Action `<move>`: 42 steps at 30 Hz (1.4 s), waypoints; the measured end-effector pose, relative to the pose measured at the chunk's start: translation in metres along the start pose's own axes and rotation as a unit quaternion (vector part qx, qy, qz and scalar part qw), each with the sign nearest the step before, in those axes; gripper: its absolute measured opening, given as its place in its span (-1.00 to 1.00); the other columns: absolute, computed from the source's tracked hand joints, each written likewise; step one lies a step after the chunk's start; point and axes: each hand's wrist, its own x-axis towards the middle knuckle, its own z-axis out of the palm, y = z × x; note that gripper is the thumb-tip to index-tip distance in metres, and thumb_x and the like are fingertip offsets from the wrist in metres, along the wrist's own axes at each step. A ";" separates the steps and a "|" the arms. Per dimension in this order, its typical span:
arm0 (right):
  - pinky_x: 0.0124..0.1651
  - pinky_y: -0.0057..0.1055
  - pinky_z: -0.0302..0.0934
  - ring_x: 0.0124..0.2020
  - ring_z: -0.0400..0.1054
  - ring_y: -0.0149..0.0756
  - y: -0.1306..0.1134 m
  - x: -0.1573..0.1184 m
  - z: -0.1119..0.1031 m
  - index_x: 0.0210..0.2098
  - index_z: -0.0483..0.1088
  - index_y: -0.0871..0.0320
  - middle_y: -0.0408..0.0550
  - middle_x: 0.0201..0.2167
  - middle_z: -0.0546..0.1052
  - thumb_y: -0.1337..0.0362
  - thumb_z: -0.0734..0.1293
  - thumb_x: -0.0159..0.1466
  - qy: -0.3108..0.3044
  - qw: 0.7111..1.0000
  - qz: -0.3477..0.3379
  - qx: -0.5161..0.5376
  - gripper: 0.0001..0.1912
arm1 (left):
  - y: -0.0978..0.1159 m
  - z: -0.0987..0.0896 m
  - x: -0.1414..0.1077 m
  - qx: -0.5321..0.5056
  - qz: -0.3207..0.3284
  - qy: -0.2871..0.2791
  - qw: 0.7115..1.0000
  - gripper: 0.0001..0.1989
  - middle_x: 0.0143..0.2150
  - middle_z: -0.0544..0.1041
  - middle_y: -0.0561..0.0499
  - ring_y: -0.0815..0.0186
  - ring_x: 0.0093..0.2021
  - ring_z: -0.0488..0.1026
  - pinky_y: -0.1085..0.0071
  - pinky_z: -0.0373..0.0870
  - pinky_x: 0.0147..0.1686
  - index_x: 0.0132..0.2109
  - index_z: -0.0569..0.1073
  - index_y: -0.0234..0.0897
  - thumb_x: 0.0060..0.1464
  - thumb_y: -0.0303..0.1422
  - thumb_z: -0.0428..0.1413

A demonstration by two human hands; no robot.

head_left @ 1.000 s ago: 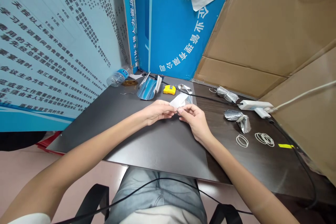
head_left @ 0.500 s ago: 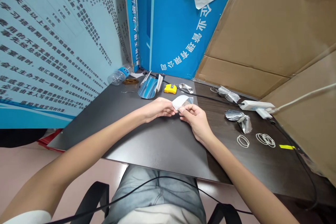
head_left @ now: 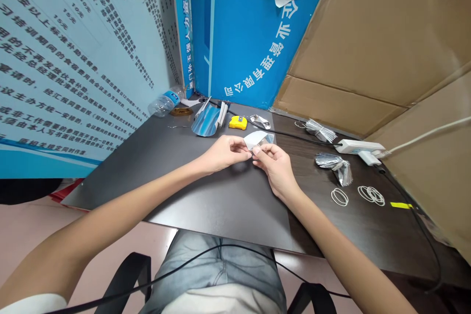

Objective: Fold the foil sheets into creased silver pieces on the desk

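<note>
A small curved sheet [head_left: 254,138], white with a shiny silvery part, is held up over the dark grey mat [head_left: 221,201]. My right hand [head_left: 274,164] pinches its lower edge between thumb and fingers. At its left corner, my left hand [head_left: 230,153] has thumb and fingertips pressed together on the edge. The fingertips of both hands are almost touching. Behind them lie a yellow tape measure [head_left: 238,122], a silvery ring-shaped strip [head_left: 260,121] and a curved blue sheet [head_left: 205,120] with silvery strips beside it.
Two bundles of silvery strips [head_left: 321,130], white rubber bands [head_left: 339,197], a power strip [head_left: 360,147] and a yellow strip [head_left: 401,205] are on the right. A clear bottle [head_left: 165,102] lies at the back left. Cardboard [head_left: 353,34] and blue panels stand behind the table.
My left thumb has come forward to meet the fingertips at the sheet's edge. The sheet has shifted slightly right. The camera view has moved a little.
</note>
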 end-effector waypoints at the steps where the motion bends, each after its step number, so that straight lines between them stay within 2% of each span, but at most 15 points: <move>1: -0.21 -0.49 0.41 -0.31 0.44 -0.44 0.001 0.000 0.000 -0.35 0.48 0.13 -0.15 -0.34 0.58 -0.01 0.69 -0.03 -0.001 1.000 -0.001 -0.001 -0.51 | -0.001 0.000 0.000 0.004 0.003 0.003 1.000 -0.82 -0.32 0.61 -0.01 0.34 -0.27 0.48 0.44 0.38 -0.16 -0.27 0.63 -0.33 0.03 -0.30 0.37; 5: -0.21 -0.48 0.42 -0.30 0.45 -0.42 0.002 0.000 0.001 -0.34 0.48 0.14 -0.14 -0.34 0.58 -0.02 0.69 -0.03 -0.001 1.000 -0.010 -0.007 -0.50 | -0.005 0.001 0.001 0.002 -0.001 0.016 1.000 -0.73 -0.32 0.60 -0.02 0.35 -0.28 0.46 0.44 0.33 -0.20 -0.27 0.66 -0.33 0.07 -0.18 0.37; 8: -0.22 -0.46 0.41 -0.31 0.44 -0.41 0.002 0.000 0.002 -0.35 0.48 0.14 -0.15 -0.38 0.55 -0.04 0.70 -0.05 0.005 1.000 -0.019 -0.017 -0.48 | -0.008 0.001 0.002 -0.059 -0.033 0.028 0.997 -0.71 -0.33 0.59 -0.02 0.35 -0.26 0.47 0.44 0.35 -0.16 -0.31 0.66 -0.33 0.07 -0.15 0.35; 13: -0.20 -0.44 0.41 -0.29 0.44 -0.39 0.002 -0.001 0.003 -0.34 0.50 0.15 -0.12 -0.35 0.58 -0.06 0.69 -0.03 -0.004 0.999 -0.033 -0.029 -0.49 | -0.007 0.001 0.003 -0.149 -0.107 0.031 0.983 -0.78 -0.34 0.60 -0.02 0.39 -0.25 0.49 0.45 0.40 -0.10 -0.34 0.65 -0.36 -0.08 -0.29 0.42; 18: -0.17 -0.44 0.41 -0.26 0.46 -0.39 0.005 -0.001 0.002 -0.34 0.49 0.15 -0.11 -0.31 0.59 -0.03 0.67 0.02 -0.011 0.999 -0.039 -0.023 -0.52 | -0.003 0.002 0.003 -0.185 -0.165 0.041 0.968 -0.86 -0.37 0.62 -0.02 0.43 -0.30 0.52 0.47 0.44 -0.10 -0.37 0.64 -0.38 -0.08 -0.39 0.40; 25: -0.20 -0.43 0.41 -0.28 0.48 -0.37 0.007 -0.002 0.004 -0.34 0.47 0.14 -0.14 -0.35 0.57 0.00 0.66 0.02 0.011 0.998 -0.059 -0.015 -0.55 | 0.001 0.005 0.002 -0.195 -0.186 0.050 0.962 -0.91 -0.35 0.66 -0.05 0.47 -0.37 0.52 0.53 0.43 -0.23 -0.30 0.68 -0.41 0.02 -0.45 0.35; 30: -0.21 -0.42 0.41 -0.31 0.45 -0.39 0.008 -0.001 0.004 -0.34 0.47 0.14 -0.15 -0.37 0.55 0.00 0.65 0.04 0.018 0.997 -0.071 -0.027 -0.56 | 0.001 0.005 0.002 -0.200 -0.189 0.051 0.960 -0.90 -0.34 0.67 -0.06 0.47 -0.37 0.52 0.52 0.43 -0.24 -0.32 0.67 -0.42 0.00 -0.45 0.38; 38: -0.19 -0.40 0.39 -0.34 0.44 -0.39 0.011 0.000 0.003 -0.33 0.45 0.14 -0.17 -0.38 0.52 -0.01 0.62 0.08 0.020 0.995 -0.082 -0.043 -0.56 | -0.002 0.001 0.002 -0.216 -0.180 0.041 0.959 -0.83 -0.35 0.67 -0.11 0.35 -0.31 0.60 0.44 0.50 -0.17 -0.32 0.64 -0.41 0.02 -0.35 0.36; 42: -0.18 -0.38 0.39 -0.33 0.43 -0.38 0.010 -0.002 0.003 -0.33 0.44 0.13 -0.17 -0.38 0.52 -0.01 0.62 0.10 0.016 0.994 -0.092 -0.047 -0.58 | -0.003 -0.001 0.001 -0.184 -0.158 0.012 0.970 -0.78 -0.31 0.67 -0.09 0.39 -0.25 0.58 0.49 0.47 -0.12 -0.25 0.68 -0.41 0.02 -0.32 0.40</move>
